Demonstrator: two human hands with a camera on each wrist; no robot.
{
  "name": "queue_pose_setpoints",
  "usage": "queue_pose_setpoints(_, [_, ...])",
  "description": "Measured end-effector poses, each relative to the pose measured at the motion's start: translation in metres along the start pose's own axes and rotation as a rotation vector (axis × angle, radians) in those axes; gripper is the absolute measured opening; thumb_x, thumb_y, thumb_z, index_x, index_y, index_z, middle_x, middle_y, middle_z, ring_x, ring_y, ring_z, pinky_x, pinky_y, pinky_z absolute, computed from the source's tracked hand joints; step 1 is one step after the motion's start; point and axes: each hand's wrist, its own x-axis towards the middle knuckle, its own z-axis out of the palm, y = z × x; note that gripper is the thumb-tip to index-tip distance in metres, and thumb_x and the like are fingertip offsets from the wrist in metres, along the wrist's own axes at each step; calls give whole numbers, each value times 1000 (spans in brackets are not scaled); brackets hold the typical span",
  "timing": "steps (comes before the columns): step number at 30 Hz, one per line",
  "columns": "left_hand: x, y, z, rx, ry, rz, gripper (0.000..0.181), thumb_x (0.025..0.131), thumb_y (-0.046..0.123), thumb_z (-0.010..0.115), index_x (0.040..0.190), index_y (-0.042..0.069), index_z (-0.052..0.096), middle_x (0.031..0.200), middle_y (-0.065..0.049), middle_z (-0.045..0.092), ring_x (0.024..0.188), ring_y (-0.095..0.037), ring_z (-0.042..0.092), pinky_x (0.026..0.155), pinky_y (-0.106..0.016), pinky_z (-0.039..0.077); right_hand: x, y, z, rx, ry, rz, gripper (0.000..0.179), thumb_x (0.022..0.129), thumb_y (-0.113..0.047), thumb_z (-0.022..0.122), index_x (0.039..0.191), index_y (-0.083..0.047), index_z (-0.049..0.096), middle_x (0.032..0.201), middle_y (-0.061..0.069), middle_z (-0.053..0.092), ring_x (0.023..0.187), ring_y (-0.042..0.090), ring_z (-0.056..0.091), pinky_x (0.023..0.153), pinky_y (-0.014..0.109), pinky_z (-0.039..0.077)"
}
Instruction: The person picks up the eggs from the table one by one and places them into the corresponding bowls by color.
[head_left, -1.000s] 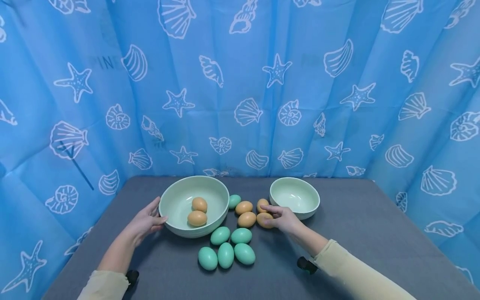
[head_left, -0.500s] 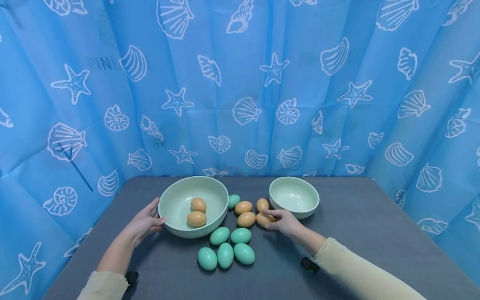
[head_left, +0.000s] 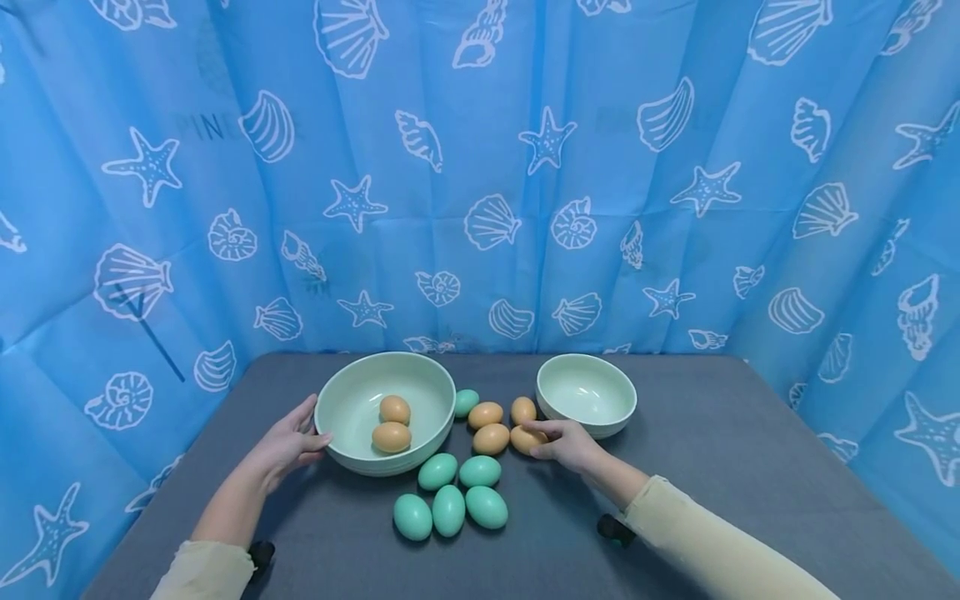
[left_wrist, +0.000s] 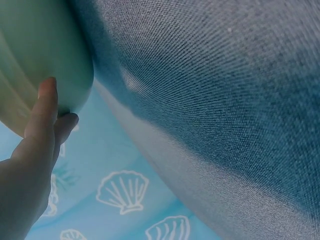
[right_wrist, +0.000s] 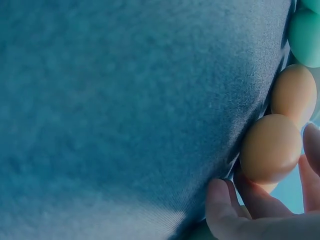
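Head view, and both hands were busy: the left hand (head_left: 281, 448) leaned on the outer wall of the big bowl (head_left: 429, 398), thumb and fingers apart, likely steadying it, two eggs (head_left: 391, 437) inside. Well right of the big bowl, the right hand (head_left: 573, 447) had fingers clamped around a brown egg (head_left: 524, 441) low at the table (head_left: 690, 433), presumably because smooth shells roll, while green eggs (head_left: 448, 511) bunched just in front of the big bowl.
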Motion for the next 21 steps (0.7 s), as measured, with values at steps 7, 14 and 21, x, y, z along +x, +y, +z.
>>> queue_pose_setpoints(7, [0, 2, -1, -10, -6, 1, 87, 103, 5, 53, 158, 8, -14, 164, -22, -17, 151, -47, 1, 117, -60, 29, 0, -4, 1, -9, -5, 32, 44, 90, 5, 67, 134, -1, 63, 144, 26, 53, 136, 45, 44, 108, 54, 43])
queue_pose_setpoints(14, [-1, 3, 1, -8, 2, 2, 88, 102, 4, 54, 158, 7, -14, 164, -22, -16, 152, -47, 1, 117, -60, 29, 1, -5, 4, -27, 20, 27, 44, 88, 8, 67, 132, 0, 65, 142, 26, 54, 136, 46, 44, 106, 54, 45])
queue_pose_setpoints(21, [0, 2, 1, -12, 4, -1, 88, 102, 4, 53, 158, 7, -14, 164, -22, -16, 152, -46, 1, 117, -60, 29, 3, -7, 7, -31, 63, 25, 42, 88, 10, 67, 129, 1, 66, 138, 28, 56, 130, 44, 50, 103, 51, 48])
